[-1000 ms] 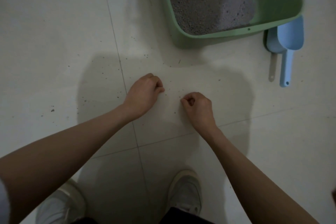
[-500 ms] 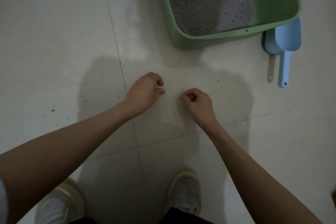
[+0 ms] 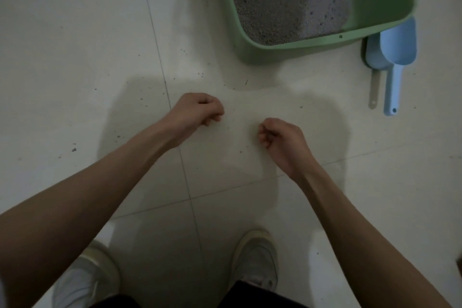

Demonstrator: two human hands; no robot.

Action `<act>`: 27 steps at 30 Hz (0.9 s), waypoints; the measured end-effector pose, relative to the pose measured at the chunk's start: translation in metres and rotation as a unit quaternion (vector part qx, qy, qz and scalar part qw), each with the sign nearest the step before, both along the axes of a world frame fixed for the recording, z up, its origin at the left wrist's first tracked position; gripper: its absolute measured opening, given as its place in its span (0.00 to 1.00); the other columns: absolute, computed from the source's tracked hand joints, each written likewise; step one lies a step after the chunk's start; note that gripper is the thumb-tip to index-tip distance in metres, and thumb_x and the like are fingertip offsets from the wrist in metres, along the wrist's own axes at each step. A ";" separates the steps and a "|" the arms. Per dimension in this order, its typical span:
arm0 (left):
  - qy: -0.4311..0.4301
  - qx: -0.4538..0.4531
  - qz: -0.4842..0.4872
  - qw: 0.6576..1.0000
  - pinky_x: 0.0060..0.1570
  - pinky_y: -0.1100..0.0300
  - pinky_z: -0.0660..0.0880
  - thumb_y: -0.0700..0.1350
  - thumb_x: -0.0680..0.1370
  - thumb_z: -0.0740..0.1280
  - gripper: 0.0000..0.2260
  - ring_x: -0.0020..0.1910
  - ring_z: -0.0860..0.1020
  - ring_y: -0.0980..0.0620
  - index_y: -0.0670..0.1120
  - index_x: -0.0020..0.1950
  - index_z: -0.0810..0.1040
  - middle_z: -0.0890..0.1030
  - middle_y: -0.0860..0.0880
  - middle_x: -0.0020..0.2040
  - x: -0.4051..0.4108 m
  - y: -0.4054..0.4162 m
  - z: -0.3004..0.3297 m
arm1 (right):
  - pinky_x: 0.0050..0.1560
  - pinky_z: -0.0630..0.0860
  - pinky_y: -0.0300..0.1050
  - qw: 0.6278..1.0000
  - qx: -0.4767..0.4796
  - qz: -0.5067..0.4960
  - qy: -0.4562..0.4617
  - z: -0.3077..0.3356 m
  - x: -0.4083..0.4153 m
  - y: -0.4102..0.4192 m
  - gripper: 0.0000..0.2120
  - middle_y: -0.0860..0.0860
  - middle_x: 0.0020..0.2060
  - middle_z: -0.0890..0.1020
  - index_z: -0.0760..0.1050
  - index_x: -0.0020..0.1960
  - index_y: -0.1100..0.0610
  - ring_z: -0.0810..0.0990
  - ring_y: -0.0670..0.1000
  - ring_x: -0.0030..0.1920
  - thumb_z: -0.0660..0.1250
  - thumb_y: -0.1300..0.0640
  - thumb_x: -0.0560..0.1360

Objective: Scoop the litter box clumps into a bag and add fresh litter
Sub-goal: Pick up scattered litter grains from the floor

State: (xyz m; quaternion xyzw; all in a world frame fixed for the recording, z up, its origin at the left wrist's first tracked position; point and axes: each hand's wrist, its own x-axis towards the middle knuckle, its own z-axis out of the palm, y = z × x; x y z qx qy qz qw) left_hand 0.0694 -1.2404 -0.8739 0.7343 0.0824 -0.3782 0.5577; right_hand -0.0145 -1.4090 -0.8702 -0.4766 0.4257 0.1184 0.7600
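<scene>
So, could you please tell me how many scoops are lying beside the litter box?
2: a light blue scoop right of the green litter box, and a second scoop partly hidden beneath its left side.

Pale floor, green box, blue scoops

The litter box (image 3: pixel 295 49) is soft mint green, holding speckled grey litter (image 3: pixel 282 0) with a paler lilac-grey patch to the right. Two scoops (image 3: pixel 392 52) beside it are light blue. The floor (image 3: pixel 75 32) is off-white tile with thin grey seams and dark specks. The shoes (image 3: pixel 255 260) are white.
</scene>
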 end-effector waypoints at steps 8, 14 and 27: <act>-0.080 0.132 -0.046 0.987 0.37 0.64 0.69 0.40 0.74 0.65 0.05 0.33 0.74 0.54 0.44 0.38 0.78 0.77 0.51 0.33 -0.016 0.000 -0.007 | 0.38 0.66 0.36 0.862 -0.379 0.334 0.040 -0.008 -0.030 0.026 0.02 0.47 0.35 0.75 0.75 0.42 0.56 0.71 0.45 0.36 0.67 0.58 0.74; -0.263 0.194 -0.243 0.913 0.49 0.60 0.67 0.45 0.74 0.68 0.10 0.50 0.74 0.48 0.42 0.52 0.76 0.77 0.46 0.50 -0.031 -0.009 -0.023 | 0.49 0.68 0.38 0.810 -0.458 0.366 0.020 -0.019 -0.033 0.034 0.08 0.54 0.49 0.78 0.77 0.51 0.61 0.76 0.52 0.50 0.67 0.57 0.74; 0.044 -0.121 0.107 0.986 0.37 0.66 0.74 0.36 0.76 0.65 0.05 0.33 0.79 0.56 0.40 0.41 0.78 0.81 0.48 0.34 0.002 0.004 0.007 | 0.30 0.64 0.38 0.994 0.081 -0.068 0.001 0.007 -0.012 0.006 0.12 0.52 0.24 0.73 0.68 0.32 0.61 0.68 0.49 0.30 0.51 0.72 0.70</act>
